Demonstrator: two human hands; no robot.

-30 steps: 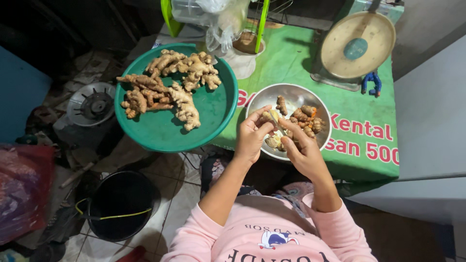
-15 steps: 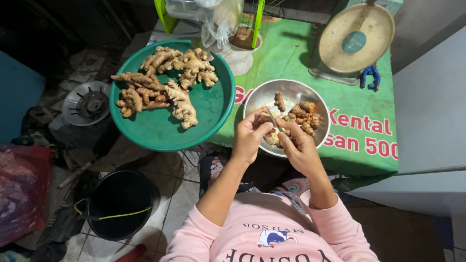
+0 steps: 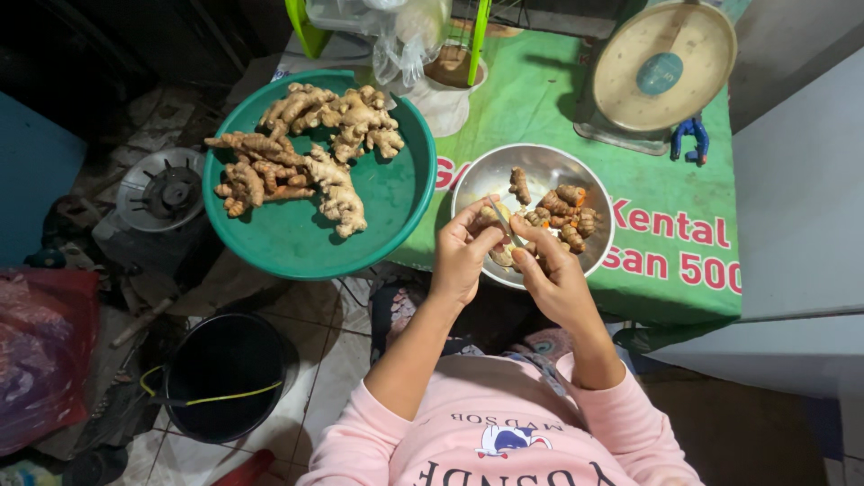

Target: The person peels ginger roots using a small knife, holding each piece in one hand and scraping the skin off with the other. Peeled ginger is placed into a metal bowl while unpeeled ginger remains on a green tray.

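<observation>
My left hand (image 3: 463, 252) pinches a small pale root piece (image 3: 490, 216) over the near rim of a steel bowl (image 3: 540, 166). My right hand (image 3: 553, 279) grips a small knife (image 3: 506, 229) whose blade touches that piece. Several orange-brown root pieces (image 3: 562, 211) lie inside the bowl. To the left, a green round tray (image 3: 378, 193) carries a pile of ginger roots (image 3: 306, 153). Both pink sleeves show at the bottom.
A green printed cloth (image 3: 675, 207) covers the table. A kitchen scale (image 3: 661, 67) stands at the back right, a white cup (image 3: 445, 81) and plastic bag behind the tray. On the floor at left: a black bucket (image 3: 225, 373), a stove burner (image 3: 162, 189), a red bag (image 3: 40, 351).
Both hands stay at the bowl's near rim with small shifts as the knife works on the root piece. The view has tilted slightly.
</observation>
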